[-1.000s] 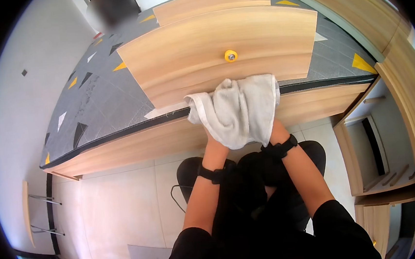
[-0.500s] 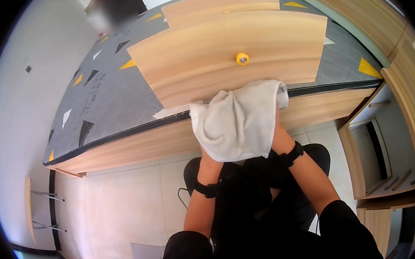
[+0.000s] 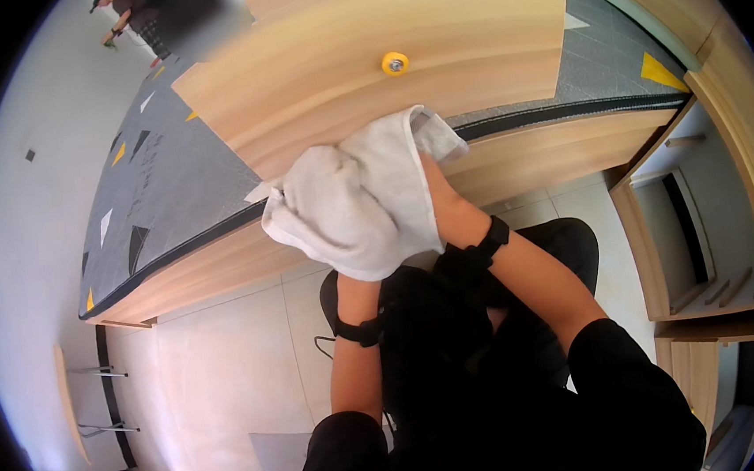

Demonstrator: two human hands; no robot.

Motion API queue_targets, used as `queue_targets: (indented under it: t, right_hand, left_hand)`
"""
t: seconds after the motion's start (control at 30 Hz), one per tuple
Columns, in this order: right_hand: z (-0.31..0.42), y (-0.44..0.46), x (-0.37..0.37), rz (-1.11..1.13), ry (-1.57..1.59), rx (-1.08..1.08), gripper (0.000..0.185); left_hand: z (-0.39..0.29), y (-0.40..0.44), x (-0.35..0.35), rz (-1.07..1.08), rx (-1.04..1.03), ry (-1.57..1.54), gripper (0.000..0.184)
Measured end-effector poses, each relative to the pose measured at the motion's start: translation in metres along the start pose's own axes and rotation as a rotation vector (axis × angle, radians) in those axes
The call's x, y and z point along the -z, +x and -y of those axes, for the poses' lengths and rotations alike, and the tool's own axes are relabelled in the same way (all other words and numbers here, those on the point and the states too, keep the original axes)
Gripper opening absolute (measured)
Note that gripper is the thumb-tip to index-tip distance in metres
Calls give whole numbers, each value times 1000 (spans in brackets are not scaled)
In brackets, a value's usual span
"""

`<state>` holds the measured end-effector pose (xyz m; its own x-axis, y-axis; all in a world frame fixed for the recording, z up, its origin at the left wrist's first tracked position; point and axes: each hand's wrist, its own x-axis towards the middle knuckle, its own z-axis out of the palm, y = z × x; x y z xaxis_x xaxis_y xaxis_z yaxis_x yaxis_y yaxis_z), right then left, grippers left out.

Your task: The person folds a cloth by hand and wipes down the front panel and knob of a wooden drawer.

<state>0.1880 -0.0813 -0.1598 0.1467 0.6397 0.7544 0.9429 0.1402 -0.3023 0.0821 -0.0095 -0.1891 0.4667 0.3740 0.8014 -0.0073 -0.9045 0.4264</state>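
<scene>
A white towel point(image 3: 356, 197) is bunched and draped over both my hands, above my lap and in front of the mattress edge. My left hand point(image 3: 360, 292) goes in under the towel from below; only the wrist side shows. My right hand point(image 3: 448, 210) is inside its right part, with the fingers covered. The towel seems gripped by both hands, though the fingers are hidden. Directly beyond it, a light wood panel point(image 3: 468, 42) with a yellow round knob point(image 3: 394, 64) leans over the mattress. The towel overlaps the panel's lower edge; whether they touch, I cannot tell.
The grey patterned mattress point(image 3: 160, 182) lies on a wooden bed frame point(image 3: 202, 267). Open wooden shelving point(image 3: 649, 254) stands at the right. A folding wall shelf point(image 3: 72, 406) is at the left. Another person point(image 3: 134, 20) is at the far upper left.
The towel and both hands have shifted left, and the towel is bunched differently. The wood panel looks larger and higher in view, covering most of the panel behind. My view has tilted somewhat.
</scene>
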Motion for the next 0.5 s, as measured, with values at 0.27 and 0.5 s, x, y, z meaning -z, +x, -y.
queue_targets:
  t: [0.27,0.5]
  right_hand:
    - [-48,-42,61,-115,-154,-1,27]
    - [-104,-83,104,-71,-359,-6,31]
  left_hand:
    - [-38,17,-55,63,-40,-127,32]
    - [-81,31,-96,97,-32,-295,31]
